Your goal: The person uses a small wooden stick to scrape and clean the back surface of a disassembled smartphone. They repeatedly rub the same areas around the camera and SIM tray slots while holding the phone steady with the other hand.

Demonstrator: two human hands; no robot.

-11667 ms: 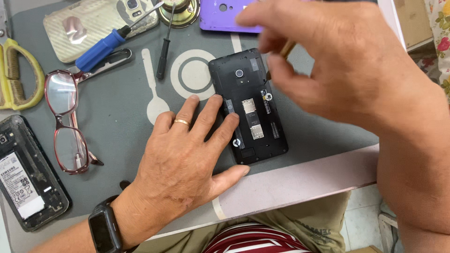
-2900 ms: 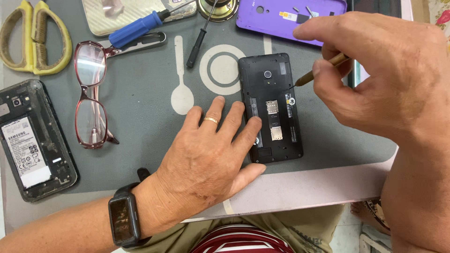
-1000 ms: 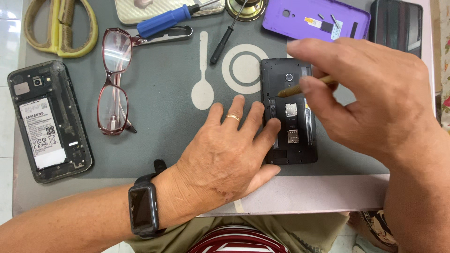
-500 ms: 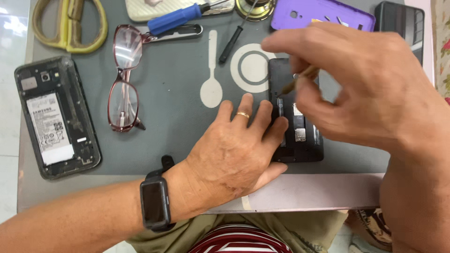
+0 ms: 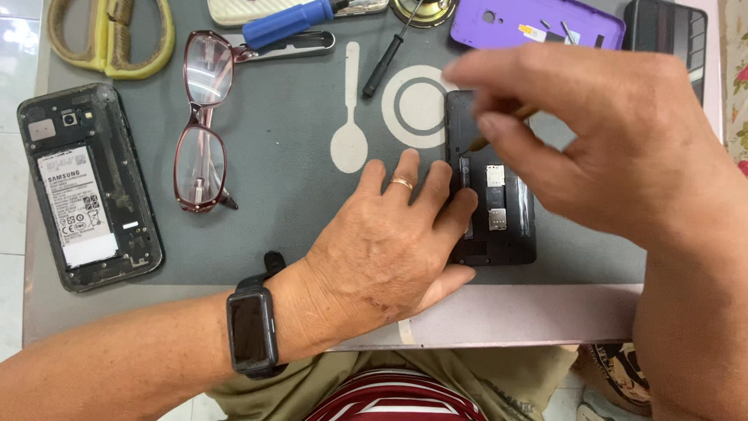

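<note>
Back cover already off the black phone (image 5: 499, 203), lying on the grey mat (image 5: 296, 203) near the table's front edge. Left hand (image 5: 382, 242) spread flat, pinning its lower left side. Right hand (image 5: 592, 148) pinching a thin tool (image 5: 499, 129) over the upper part; circuit frame not yet removed.

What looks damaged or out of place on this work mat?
Two phones lie opened. The black phone under both hands has no back cover, and a second phone at the mat's left edge shows its bare battery. The purple cover lies apart, holding small loose parts.
</note>
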